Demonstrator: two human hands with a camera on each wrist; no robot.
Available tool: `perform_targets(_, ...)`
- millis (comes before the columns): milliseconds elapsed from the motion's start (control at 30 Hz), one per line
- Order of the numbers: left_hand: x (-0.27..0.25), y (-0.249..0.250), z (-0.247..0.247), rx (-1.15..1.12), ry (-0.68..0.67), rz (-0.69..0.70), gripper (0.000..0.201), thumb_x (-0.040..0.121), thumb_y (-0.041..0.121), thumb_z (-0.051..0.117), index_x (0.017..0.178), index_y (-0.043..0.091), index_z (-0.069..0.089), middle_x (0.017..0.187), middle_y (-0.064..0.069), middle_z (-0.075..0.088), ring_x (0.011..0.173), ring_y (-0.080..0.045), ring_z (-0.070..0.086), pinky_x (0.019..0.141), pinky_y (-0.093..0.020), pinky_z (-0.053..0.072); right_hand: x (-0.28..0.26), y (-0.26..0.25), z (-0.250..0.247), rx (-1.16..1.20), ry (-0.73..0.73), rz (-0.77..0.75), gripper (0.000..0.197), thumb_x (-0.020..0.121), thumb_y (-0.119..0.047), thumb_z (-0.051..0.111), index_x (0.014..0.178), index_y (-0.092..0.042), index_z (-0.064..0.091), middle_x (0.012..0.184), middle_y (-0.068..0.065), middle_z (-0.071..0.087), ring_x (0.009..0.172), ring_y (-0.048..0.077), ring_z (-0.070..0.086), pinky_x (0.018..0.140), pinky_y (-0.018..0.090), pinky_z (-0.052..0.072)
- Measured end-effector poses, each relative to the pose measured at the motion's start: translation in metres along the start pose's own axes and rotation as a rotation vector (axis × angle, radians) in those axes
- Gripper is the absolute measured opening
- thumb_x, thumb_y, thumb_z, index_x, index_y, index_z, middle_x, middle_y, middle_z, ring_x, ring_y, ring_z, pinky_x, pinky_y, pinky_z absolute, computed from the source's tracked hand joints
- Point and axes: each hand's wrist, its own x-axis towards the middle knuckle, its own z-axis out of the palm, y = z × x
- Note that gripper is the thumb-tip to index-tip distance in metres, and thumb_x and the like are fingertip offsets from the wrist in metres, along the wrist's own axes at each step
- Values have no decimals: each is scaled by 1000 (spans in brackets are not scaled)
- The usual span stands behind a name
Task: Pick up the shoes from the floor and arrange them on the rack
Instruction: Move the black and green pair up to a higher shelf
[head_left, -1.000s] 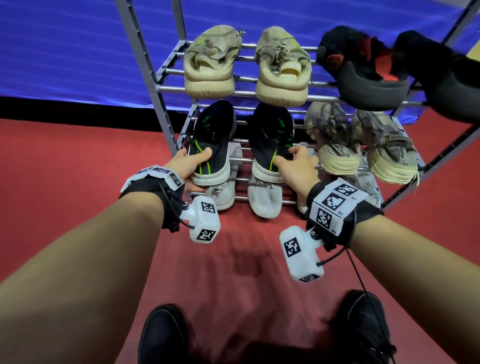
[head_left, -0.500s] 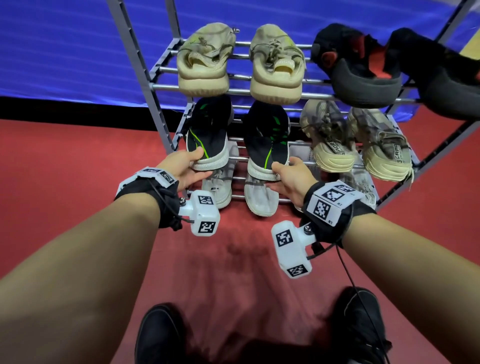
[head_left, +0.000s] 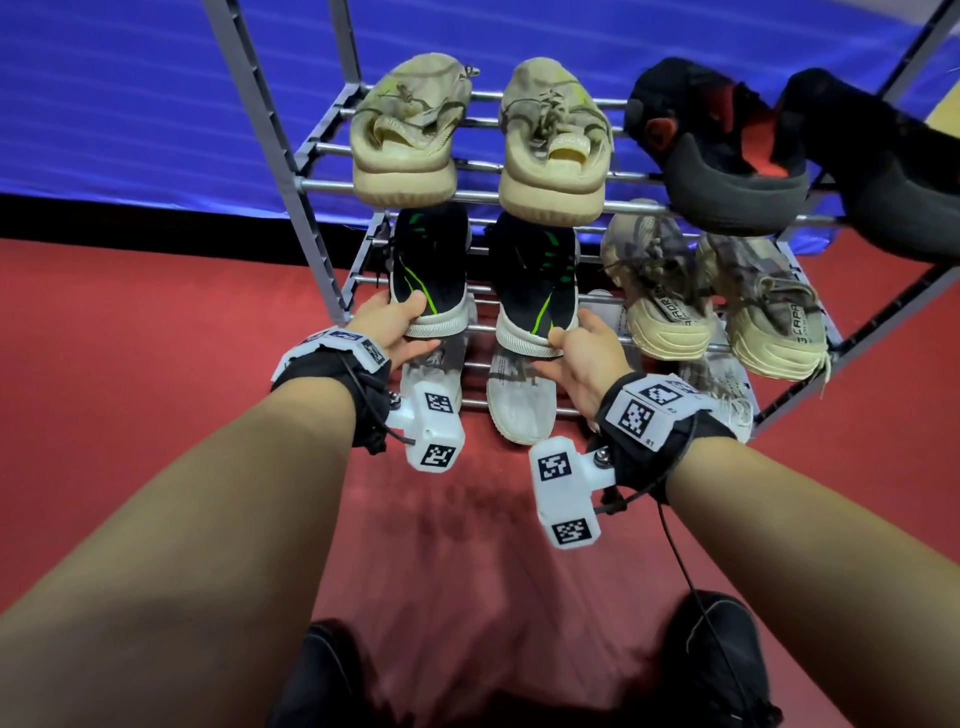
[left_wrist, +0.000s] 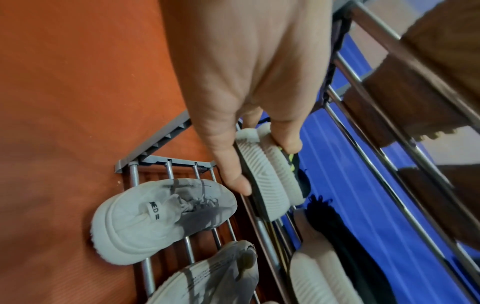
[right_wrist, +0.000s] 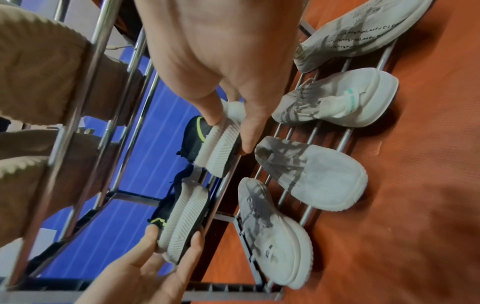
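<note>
Two black shoes with green stripes and white soles lie on the middle shelf of the metal rack, toes pointing away. My left hand pinches the heel of the left black shoe, thumb on top and fingers under the sole. My right hand pinches the heel of the right black shoe the same way; its white sole rests on the shelf bars.
Beige shoes and black-and-red shoes fill the top shelf. Tan sneakers sit right of the black pair. White shoes lie on the bottom shelf. Red floor and a blue wall pad surround the rack. My feet stand below.
Both hands have pushed the black shoes further back onto the middle shelf. They keep their pinch on the heels.
</note>
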Motion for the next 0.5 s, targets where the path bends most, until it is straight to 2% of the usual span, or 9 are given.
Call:
perform_targets(67,3,-1,1,46,21,22,18,95,14,53,113,11,48,119,-15,59,103,-30,61,77,-42,56,2,-3,1,11,3,-1,53,90,6,41,139,-15,43,129,11,58,107,28,63,76,38,58)
perform_targets(133,5,-3,-2,94,29,35,19,95,16,54,113,13,50,121,-14,60,101,-28,64,71,-38,59,2,-4,-2,30,-18,1,48,91,9,36,133,-11,47,121,11,59,96,26,63,69,36,56)
perform_targets(233,6,-4,-9,129,-6,45,25,96,17,52,120,16,49,111,-6,62,88,-18,65,59,-28,60,1,-5,-5,46,-59,3,40,95,8,34,129,-9,47,122,17,57,90,25,61,64,34,58)
perform_targets(300,6,-3,-12,147,-23,59,28,96,16,51,124,14,48,101,-2,62,83,-16,64,59,-27,60,-1,-5,-5,49,-68,6,36,97,5,36,129,-9,46,126,17,56,94,26,61,61,33,59)
perform_targets(400,5,-3,-16,164,-34,69,24,96,15,52,119,13,48,98,-2,61,82,-17,65,60,-27,60,-1,-5,-6,47,-89,9,36,98,2,37,130,-11,45,129,16,56,96,25,61,72,36,56)
perform_targets(433,4,-3,-16,172,-39,70,22,96,15,52,117,13,49,98,-3,62,82,-17,65,60,-27,60,-1,-5,-8,40,-97,10,36,99,2,36,131,-10,44,125,14,57,91,22,62,70,34,55)
perform_targets(500,4,-4,-18,188,-38,78,15,96,16,51,111,13,51,97,-3,62,82,-16,65,61,-27,60,-2,-6,-9,22,-114,12,36,100,1,34,134,-9,42,116,11,54,79,15,59,55,26,55)
